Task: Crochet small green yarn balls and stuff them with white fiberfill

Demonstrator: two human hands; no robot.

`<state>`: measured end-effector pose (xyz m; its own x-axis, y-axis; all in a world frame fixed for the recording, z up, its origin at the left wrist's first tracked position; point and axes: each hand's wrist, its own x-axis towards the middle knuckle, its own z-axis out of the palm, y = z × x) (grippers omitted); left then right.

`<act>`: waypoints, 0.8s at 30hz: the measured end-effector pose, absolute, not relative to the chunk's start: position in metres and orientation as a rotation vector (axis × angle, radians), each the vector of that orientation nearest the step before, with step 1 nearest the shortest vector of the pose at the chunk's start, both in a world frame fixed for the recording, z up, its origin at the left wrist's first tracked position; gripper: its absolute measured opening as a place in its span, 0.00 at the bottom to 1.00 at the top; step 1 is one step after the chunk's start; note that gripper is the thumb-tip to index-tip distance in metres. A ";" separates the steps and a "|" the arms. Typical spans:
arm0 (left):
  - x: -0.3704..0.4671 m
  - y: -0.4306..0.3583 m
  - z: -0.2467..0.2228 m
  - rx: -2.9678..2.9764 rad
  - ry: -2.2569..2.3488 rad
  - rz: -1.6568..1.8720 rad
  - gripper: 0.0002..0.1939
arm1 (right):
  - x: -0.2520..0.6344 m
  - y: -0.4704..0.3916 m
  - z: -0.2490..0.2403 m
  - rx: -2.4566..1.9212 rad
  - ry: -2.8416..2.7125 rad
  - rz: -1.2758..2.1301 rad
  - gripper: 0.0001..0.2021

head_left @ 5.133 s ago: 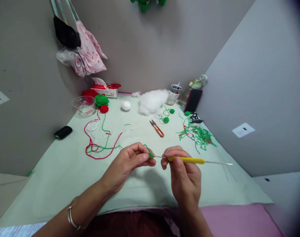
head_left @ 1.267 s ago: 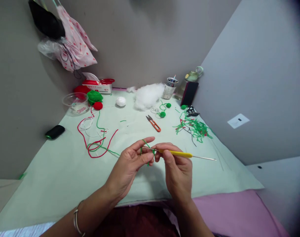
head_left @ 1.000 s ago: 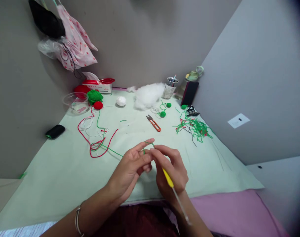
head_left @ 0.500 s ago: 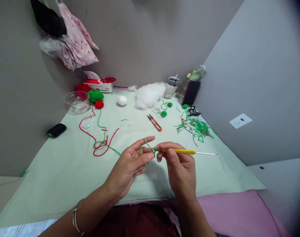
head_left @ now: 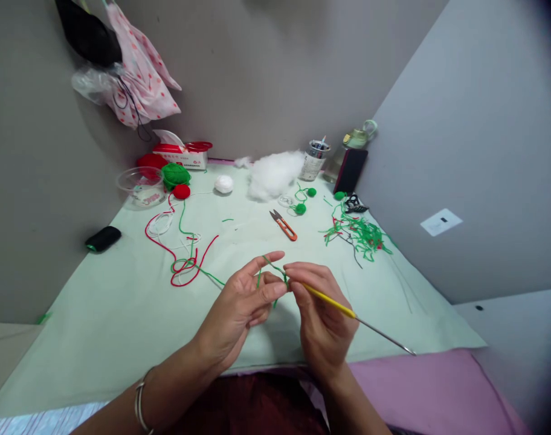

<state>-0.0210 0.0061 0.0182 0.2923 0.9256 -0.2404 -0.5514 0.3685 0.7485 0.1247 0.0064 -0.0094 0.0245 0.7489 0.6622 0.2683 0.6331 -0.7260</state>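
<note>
My left hand [head_left: 239, 302] pinches a small piece of green yarn [head_left: 285, 279] between thumb and fingers, and a green strand runs over its raised index finger. On the right, my right hand [head_left: 325, 314] is closed around a crochet hook with a yellow handle [head_left: 330, 301]. The hook's bare metal end slants down to the right. Its working tip is hidden at the fingertips, which meet the green yarn beside my left thumb. Loose green, red and white strands lie on the cloth left of my hands.
Orange thread snips [head_left: 284, 226] lie beyond my hands. White stuffing [head_left: 275, 175], a white ball [head_left: 223, 184] and a tin of pens [head_left: 314, 160] stand behind. Right: tangled yarn scraps [head_left: 366, 235], a phone [head_left: 350, 171]. Left: a clear tub [head_left: 142, 187], a black object [head_left: 103, 239].
The hook has tilted, its far metal end swinging down toward the table's front edge. My right hand has turned and its fingertips now sit against the yarn. My left hand has barely moved.
</note>
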 end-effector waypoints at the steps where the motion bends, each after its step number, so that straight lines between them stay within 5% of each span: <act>1: -0.020 0.006 0.018 0.625 0.763 1.086 0.29 | 0.124 0.006 -0.010 -0.887 -1.554 0.430 0.16; 15: -0.020 0.006 0.017 0.779 0.832 1.198 0.23 | 0.126 -0.001 -0.010 -0.849 -1.544 0.391 0.19; 24: -0.029 0.010 0.024 0.812 0.813 1.101 0.25 | 0.129 0.013 -0.003 -0.709 -1.173 1.060 0.09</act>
